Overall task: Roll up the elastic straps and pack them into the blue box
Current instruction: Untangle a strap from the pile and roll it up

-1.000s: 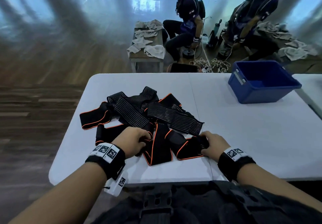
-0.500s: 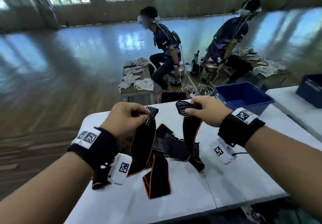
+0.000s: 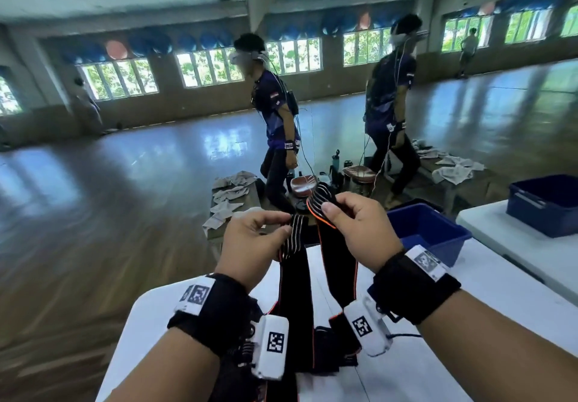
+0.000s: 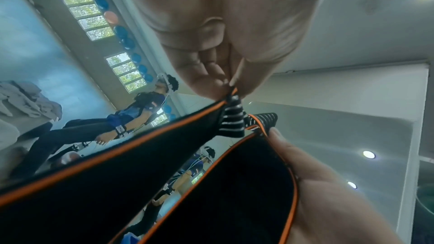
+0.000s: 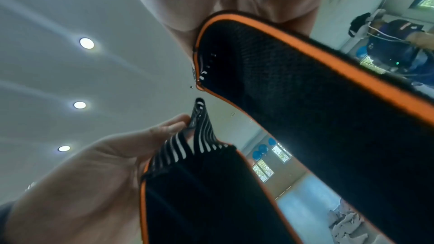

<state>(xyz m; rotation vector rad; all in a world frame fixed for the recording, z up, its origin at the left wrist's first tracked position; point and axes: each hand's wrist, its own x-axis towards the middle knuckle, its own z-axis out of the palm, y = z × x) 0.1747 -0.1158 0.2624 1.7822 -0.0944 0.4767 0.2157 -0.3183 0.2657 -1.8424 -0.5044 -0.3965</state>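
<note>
No strap is rolled yet: the left hand (image 3: 253, 242) and right hand (image 3: 356, 226) each pinch one striped end of a single black, orange-edged elastic strap (image 3: 295, 279), raised above the white table (image 3: 469, 323). Further straps beneath the wrists cannot be counted. Two blue boxes are visible; the nearer blue box (image 3: 428, 232), just right of the hands, shows no straps in its visible interior.

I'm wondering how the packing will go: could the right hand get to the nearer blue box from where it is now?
Probably yes. The blue box sits open-topped on the white table, just beyond the right hand, with nothing between them. But that hand is pinching one end of an elastic strap, unrolled, which the left hand also holds.
</note>
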